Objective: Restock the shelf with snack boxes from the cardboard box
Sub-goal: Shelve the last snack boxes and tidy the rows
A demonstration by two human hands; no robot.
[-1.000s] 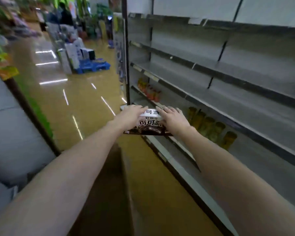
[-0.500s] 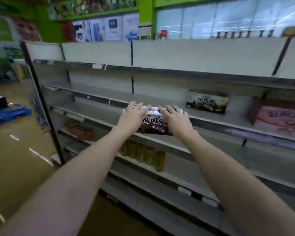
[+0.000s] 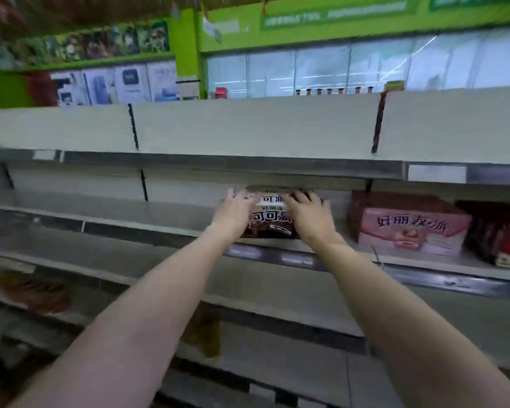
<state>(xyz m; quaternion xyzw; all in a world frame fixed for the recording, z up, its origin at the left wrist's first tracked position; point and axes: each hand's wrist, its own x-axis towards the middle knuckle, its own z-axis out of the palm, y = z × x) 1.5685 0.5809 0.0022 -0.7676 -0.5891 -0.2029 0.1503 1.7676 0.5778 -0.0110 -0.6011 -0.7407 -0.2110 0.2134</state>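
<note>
- the brown chocolate pie box (image 3: 270,220) sits at the front edge of the second shelf (image 3: 115,222) from the top, its printed face turned toward the camera.
- the left hand (image 3: 233,214) presses the box's left end, fingers spread and reaching over its top edge; they look fairly straight, though blur hides how far they wrap.
- the right hand (image 3: 308,214) does likewise on the box's right end, fingers splayed over the top corner.
- the box's top is just under the lip of the shelf above (image 3: 189,163).
- right of the brown box, on the same shelf, stands a pink pie box (image 3: 409,231), apart from it.
- further right of the pink one are dark red boxes (image 3: 504,237).
- below the brown box, lower shelves hold blurred amber items (image 3: 206,334).
</note>
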